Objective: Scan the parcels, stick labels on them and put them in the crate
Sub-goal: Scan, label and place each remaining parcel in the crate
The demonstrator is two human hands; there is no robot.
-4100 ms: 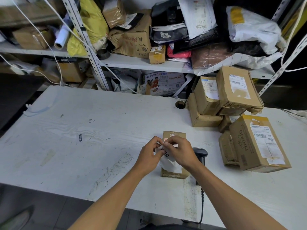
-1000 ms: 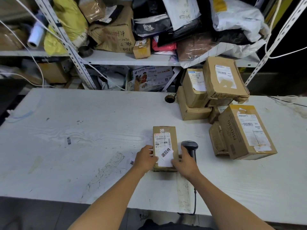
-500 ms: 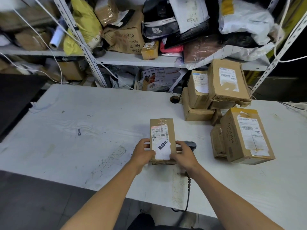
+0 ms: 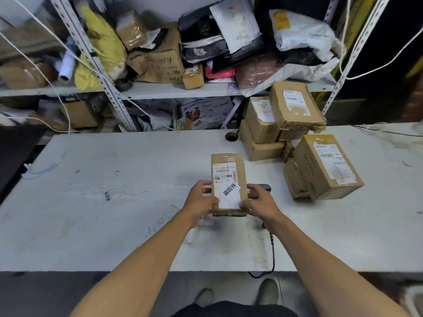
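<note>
Head view: both hands, left hand (image 4: 201,200) and right hand (image 4: 258,202), fingers closed round the small parcel (image 4: 229,179).
Done: white label (image 4: 230,194) is stuck on.
Left: crate unseen; pile of parcels (image 4: 297,138) waits on the worktop (image 4: 114,179).

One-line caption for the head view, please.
Both hands, left and right, hold a labelled parcel above the table.

A brown cardboard parcel (image 4: 229,177) is showing a white shipping label with black barcode stripes, and over it a white sticker (image 4: 229,192) printed with black characters. The table (image 4: 114,175) is looking scuffed white with grey smudges. On the shelf behind, a yellow bag (image 4: 103,44) is glowing among brown boxes.
</note>
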